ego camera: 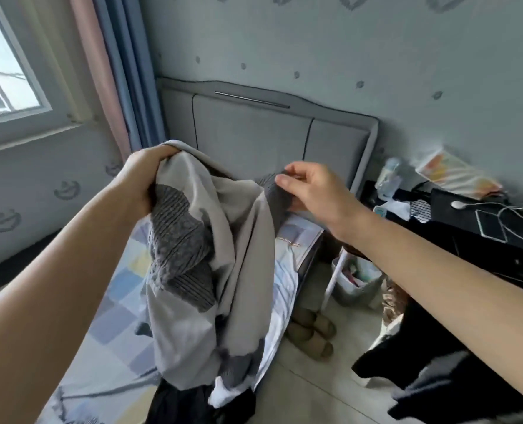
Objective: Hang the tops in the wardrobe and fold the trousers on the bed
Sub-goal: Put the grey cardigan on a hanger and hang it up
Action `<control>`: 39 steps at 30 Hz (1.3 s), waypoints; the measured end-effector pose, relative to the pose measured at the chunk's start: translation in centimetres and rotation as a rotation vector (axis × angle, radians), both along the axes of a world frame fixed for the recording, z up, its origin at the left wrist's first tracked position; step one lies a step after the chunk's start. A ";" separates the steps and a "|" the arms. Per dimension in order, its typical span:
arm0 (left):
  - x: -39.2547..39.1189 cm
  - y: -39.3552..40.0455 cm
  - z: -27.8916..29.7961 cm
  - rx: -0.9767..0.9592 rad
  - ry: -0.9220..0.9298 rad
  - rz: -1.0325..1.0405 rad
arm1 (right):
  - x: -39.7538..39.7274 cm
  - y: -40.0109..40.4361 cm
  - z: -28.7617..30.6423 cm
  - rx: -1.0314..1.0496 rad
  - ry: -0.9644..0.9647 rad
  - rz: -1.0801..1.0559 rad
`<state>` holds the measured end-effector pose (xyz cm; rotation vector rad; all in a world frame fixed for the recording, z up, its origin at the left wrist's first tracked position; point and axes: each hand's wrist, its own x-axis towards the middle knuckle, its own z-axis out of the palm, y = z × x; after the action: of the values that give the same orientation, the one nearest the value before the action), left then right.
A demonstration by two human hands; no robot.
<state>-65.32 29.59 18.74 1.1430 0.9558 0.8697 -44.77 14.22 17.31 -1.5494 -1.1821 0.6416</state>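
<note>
- One garment (211, 240), beige with dark grey ribbed parts, hangs in the air above the right edge of the bed (107, 304); I cannot tell if it is a top or trousers, because it is bunched.
- Its long axis goes almost straight down, from the two held places at the top to the loose end, which reaches the pile of dark and white clothes (223, 396) on the near part of the bed.
- The left hand (145, 175) grips the upper left corner, with the fingers curled into the fabric, and this corner is the highest point.
- The right hand (312, 191) is at the upper right, a little lower; its thumb and first fingers pinch a grey ribbed edge, and the other fingers are relaxed.
- Between the two hands the cloth sags in folds, so in my judgement the next move needs the hands to go apart, to open the garment and show its shape.
- Both hands are on the cloth, so neither one is nearer.
- Behind it stands the grey headboard (269, 133); on the right is a dark table (468, 228) with small things, and slippers (310, 335) lie on the floor beside the bed.
</note>
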 end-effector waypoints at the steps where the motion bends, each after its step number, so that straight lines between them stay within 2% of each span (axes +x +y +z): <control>1: 1.1 -0.2 -0.2 0.032 0.036 -0.045 | 0.1 -0.8 1.5 0.063 -0.002 -0.043; 4: 5.7 -1.6 0.6 0.174 0.131 -0.256 | 1.6 -3.4 6.2 0.241 -0.049 -0.196; 7: 10.2 -2.9 1.3 0.409 0.350 -0.412 | 3.3 -5.0 9.9 0.384 -0.304 -0.338; 10: 14.2 -6.1 2.7 0.817 0.774 -0.290 | 5.6 -7.9 12.9 0.470 -0.623 -0.506; 11: 15.1 -7.1 3.0 0.916 0.859 -0.254 | 6.2 -8.9 13.6 0.495 -0.688 -0.549; 12: 16.0 -9.0 3.4 1.000 0.865 -0.236 | 6.9 -10.1 14.2 0.516 -0.732 -0.595; 13: 17.1 -10.8 3.8 1.052 0.763 -0.237 | 7.7 -11.3 14.8 0.532 -0.763 -0.645; 14: 17.8 -12.8 4.3 1.057 0.549 -0.246 | 8.5 -12.1 15.2 0.530 -0.780 -0.694; 16: 19.7 -17.8 6.1 0.889 0.018 -0.419 | 10.1 -14.1 16.0 0.500 -0.798 -0.759; 17: 20.4 -19.6 6.7 0.823 -0.098 -0.524 | 10.6 -14.7 16.0 0.480 -0.794 -0.773; 18: 21.8 -21.6 7.3 0.853 -0.058 -0.606 | 11.4 -15.8 16.3 0.465 -0.789 -0.799; 20: 24.2 -24.0 7.3 1.032 0.183 -0.659 | 12.2 -17.6 16.1 0.441 -0.756 -0.810; 21: 25.7 -24.7 7.0 1.060 0.261 -0.656 | 12.8 -18.7 16.0 0.441 -0.733 -0.808; 22: 26.7 -24.5 6.6 0.998 0.272 -0.672 | 13.3 -19.5 15.9 0.445 -0.702 -0.805; 24: 28.3 -24.3 6.2 0.729 0.118 -0.792 | 15.4 -22.0 15.4 0.449 -0.672 -0.844; 26: 29.3 -25.3 7.0 0.547 -0.008 -0.807 | 18.2 -25.2 14.8 0.410 -0.621 -0.908; 29: 30.5 -27.1 8.9 0.414 -0.154 -0.851 | 20.6 -28.5 12.8 0.260 -0.492 -0.912; 32: 32.1 -29.2 11.0 0.331 -0.205 -0.926 | 21.7 -30.8 10.6 0.185 -0.303 -0.648; 35: 33.6 -31.2 11.8 0.314 -0.211 -0.943 | 22.8 -32.5 7.9 -0.018 -0.240 -0.417; 39: 35.0 -32.7 12.5 0.285 -0.192 -0.917 | 25.2 -34.0 3.6 -0.239 -0.430 -0.460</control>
<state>-30.31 -3.15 31.19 1.5143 0.0832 0.3446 -19.59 -19.80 20.88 -2.1502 -1.0193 0.1465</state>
